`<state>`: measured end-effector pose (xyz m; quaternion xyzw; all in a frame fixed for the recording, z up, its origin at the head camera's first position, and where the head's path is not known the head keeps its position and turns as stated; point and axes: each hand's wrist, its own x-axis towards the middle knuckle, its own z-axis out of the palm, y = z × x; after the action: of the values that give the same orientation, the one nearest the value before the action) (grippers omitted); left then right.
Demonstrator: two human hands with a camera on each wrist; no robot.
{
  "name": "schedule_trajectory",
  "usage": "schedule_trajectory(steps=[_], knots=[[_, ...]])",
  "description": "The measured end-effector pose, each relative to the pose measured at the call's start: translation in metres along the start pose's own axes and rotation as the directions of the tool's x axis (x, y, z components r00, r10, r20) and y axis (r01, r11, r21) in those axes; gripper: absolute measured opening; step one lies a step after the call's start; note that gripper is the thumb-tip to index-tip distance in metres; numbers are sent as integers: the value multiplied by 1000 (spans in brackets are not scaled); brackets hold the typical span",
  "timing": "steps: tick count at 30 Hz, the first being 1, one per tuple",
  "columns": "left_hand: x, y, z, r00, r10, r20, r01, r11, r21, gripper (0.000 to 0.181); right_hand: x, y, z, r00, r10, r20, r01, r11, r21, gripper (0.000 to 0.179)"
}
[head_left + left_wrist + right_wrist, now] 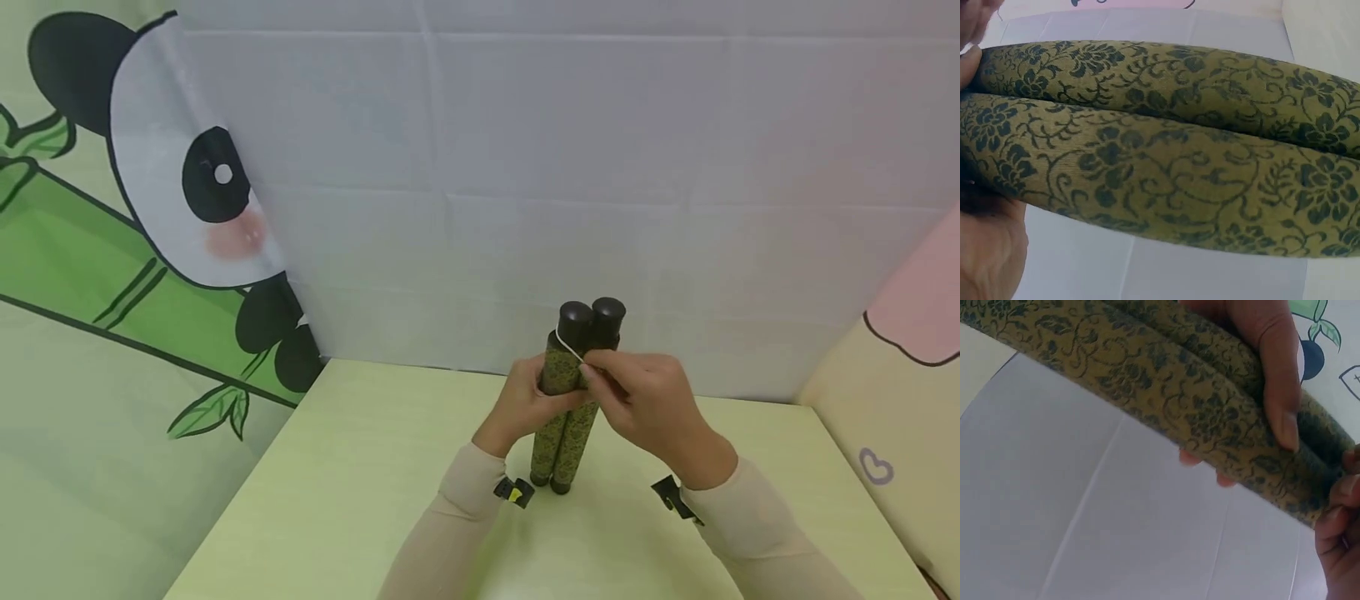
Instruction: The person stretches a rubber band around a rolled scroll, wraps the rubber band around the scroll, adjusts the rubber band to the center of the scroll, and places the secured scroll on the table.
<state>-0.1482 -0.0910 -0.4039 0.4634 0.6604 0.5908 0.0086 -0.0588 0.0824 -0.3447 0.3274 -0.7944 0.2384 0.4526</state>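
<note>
A scroll [558,367], its two rolls lying side by side, stands nearly upright in front of me. Olive-gold cloth with dark floral vines covers it, and black knobs [575,315] cap its ends. My left hand [525,404] grips both rolls near the top, its thumb across the front; in the right wrist view that thumb [1284,400] lies along the cloth. With thumb and fingertips my right hand [648,404] pinches a thin white cord [567,346], which runs taut from the neck under the left knob. The left wrist view is mostly filled by the patterned rolls [1166,181].
Beneath the hands is a pale yellow-green table [360,467]. A white cloth backdrop [487,167] hangs behind its far edge, with a panda print [180,167] at left and a cream and pink panel [885,417] at right.
</note>
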Motion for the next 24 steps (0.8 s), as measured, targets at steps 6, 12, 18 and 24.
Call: schedule_trajectory(steps=[6,12,18,24], knots=[[-3,4,-7,1000,29,-1,-29,997,77,30,16,-22,9,997,35,64,-30,996,-82,35],[-4,6,-12,997,77,3,-76,981,177,22,30,-37,19,997,19,74,-6,985,-170,32],[-4,12,-14,992,120,31,-124,954,272,16,41,-52,29,995,39,96,-12,963,-271,11],[-8,24,-16,994,111,21,-110,906,409,10,49,-67,41,992,101,76,-66,925,-374,15]])
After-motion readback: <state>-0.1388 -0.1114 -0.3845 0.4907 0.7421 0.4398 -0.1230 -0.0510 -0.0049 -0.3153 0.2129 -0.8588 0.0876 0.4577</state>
